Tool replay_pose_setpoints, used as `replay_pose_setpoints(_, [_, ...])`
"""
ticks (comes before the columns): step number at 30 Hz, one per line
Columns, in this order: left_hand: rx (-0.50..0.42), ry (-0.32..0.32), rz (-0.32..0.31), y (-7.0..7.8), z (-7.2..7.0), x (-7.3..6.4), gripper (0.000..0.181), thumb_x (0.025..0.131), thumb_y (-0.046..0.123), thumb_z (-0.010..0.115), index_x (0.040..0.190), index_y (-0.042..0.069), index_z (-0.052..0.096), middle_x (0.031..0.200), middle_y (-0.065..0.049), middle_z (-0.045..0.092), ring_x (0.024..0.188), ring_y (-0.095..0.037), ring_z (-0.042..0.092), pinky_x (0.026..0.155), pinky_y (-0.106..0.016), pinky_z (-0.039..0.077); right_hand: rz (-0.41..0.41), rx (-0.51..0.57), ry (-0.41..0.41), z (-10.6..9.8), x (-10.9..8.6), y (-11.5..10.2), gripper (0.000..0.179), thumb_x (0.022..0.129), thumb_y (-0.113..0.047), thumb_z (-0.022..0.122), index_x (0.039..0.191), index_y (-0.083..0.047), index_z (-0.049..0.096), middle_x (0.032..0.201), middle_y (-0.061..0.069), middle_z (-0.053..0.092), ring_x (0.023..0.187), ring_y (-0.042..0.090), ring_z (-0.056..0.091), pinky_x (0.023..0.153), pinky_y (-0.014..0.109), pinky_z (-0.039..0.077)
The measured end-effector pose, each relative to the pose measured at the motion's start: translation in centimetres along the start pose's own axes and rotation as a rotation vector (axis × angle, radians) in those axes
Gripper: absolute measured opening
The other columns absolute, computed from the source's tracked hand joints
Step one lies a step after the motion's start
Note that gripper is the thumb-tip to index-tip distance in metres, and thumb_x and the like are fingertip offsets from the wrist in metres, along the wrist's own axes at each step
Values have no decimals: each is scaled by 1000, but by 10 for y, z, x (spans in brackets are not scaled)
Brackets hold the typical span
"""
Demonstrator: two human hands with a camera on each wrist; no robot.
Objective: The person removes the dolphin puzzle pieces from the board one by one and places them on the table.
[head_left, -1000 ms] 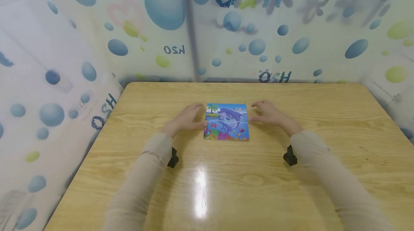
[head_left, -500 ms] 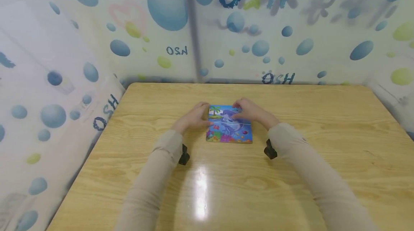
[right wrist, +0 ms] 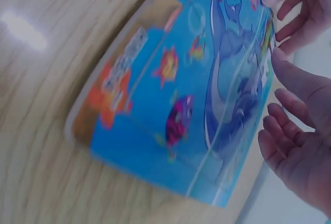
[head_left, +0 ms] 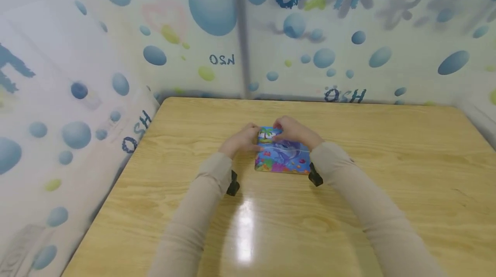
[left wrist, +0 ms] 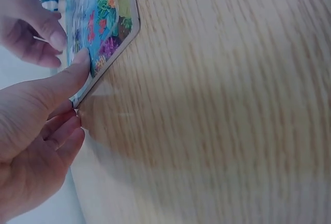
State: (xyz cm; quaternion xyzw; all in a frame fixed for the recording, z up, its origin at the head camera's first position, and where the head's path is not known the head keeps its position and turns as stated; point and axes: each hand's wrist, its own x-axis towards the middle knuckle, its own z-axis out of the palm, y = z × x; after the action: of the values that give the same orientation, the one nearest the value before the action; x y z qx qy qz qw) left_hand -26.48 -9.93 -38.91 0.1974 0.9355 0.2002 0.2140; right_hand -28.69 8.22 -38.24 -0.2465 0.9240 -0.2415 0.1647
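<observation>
A square blue dolphin picture board (head_left: 284, 156), which looks like a puzzle, lies on the table (head_left: 283, 221). Thin lines cross its glossy surface in the right wrist view. My left hand (head_left: 242, 140) is at its left edge; the left wrist view shows the thumb (left wrist: 77, 69) on top and fingertips at the edge below, pinching a corner. My right hand (head_left: 295, 132) reaches over the far edge. In the right wrist view its thumb (right wrist: 295, 74) touches the board's margin, while the other fingers bend loosely beyond the edge, apart from the thumb.
Black wrist cameras sit under both cuffs, the left camera (head_left: 233, 183) and the right camera (head_left: 315, 175). A patterned curtain (head_left: 310, 44) with blue and green dots hangs along the table's far and left edges.
My right hand has moved left from beside the board to over its far edge. The left hand has closed in on the left edge and taken hold. The whole view has shifted slightly.
</observation>
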Motion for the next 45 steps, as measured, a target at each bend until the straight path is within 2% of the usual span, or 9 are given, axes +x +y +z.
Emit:
replay_pose_setpoints(7, [34,-10,-29,10,-1,-2,70,84,22,66,139,-3,31,141,-18,33,132,-29,33,113,-36,28,28,-64,9,8,5,-5,57,78,-31,72,114,8,54,113,21,57,105,31,52,95,41,46])
replay_pose_setpoints(16, [58,1,-36,18,-2,-5,69,83,21,67,139,-3,33,141,-18,36,132,-29,35,113,-35,28,121,-117,-62,5,12,-11,55,76,-31,73,113,4,52,114,19,52,107,31,48,99,41,42])
replay_pose_setpoints(20, [66,6,-20,21,-2,-5,65,84,20,66,136,-4,36,138,-19,38,129,-29,38,112,-35,31,146,-102,-91,2,15,-11,55,75,-28,74,113,5,50,115,20,52,107,31,49,100,41,42])
replay_pose_setpoints(26, [59,-5,-42,20,-1,-3,68,84,20,65,139,-4,32,141,-18,34,132,-29,34,113,-35,28,133,-44,-109,1,15,-11,58,77,-24,73,118,8,46,120,23,52,114,35,49,104,41,40])
replay_pose_setpoints(30, [63,-8,-48,19,-1,-2,68,84,20,65,139,-4,32,141,-18,34,132,-29,34,113,-36,28,103,-23,-84,3,15,-11,60,77,-23,73,120,8,45,124,24,48,118,35,44,105,42,37])
replay_pose_setpoints(35, [58,-15,-69,16,-1,-1,67,85,22,65,139,-2,33,141,-17,35,132,-28,35,113,-37,29,75,-7,-15,9,13,-10,56,76,-24,75,116,6,50,116,21,51,106,29,46,97,41,42])
replay_pose_setpoints(40, [35,-11,-86,14,0,0,65,84,21,65,138,0,36,140,-16,35,131,-28,36,112,-38,30,76,33,23,13,10,-9,55,77,-24,73,119,3,49,118,21,50,105,29,46,94,41,43])
replay_pose_setpoints(45, [37,-9,-108,14,-1,0,64,84,21,66,137,0,37,140,-15,35,131,-28,35,112,-37,31,80,130,56,13,8,-10,40,83,-14,66,117,1,51,113,20,56,97,27,55,83,36,49])
